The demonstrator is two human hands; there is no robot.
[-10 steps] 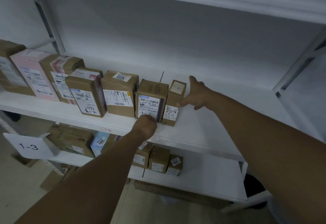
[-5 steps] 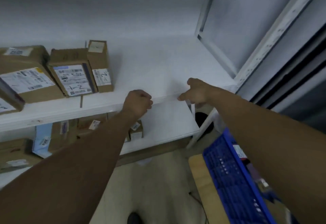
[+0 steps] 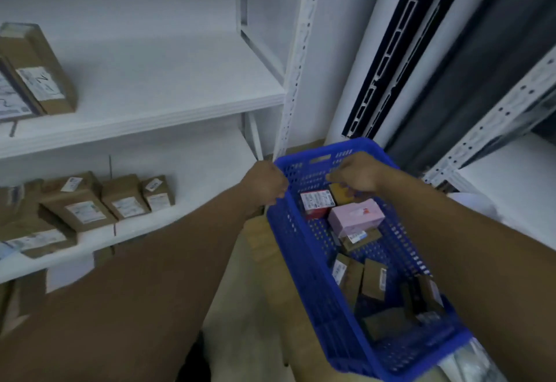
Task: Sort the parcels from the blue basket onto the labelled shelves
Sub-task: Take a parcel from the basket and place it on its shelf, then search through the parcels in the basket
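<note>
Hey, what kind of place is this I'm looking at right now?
Most likely a parcel sorting or storage room. White metal shelving holds rows of cardboard parcels with shipping labels, and a blue basket beside it holds more small boxes.

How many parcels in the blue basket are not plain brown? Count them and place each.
3. A red-and-white box near the blue basket's far end, a yellow-faced one beside it under the right hand, a pink box just nearer. Others may lie hidden beneath.
</note>
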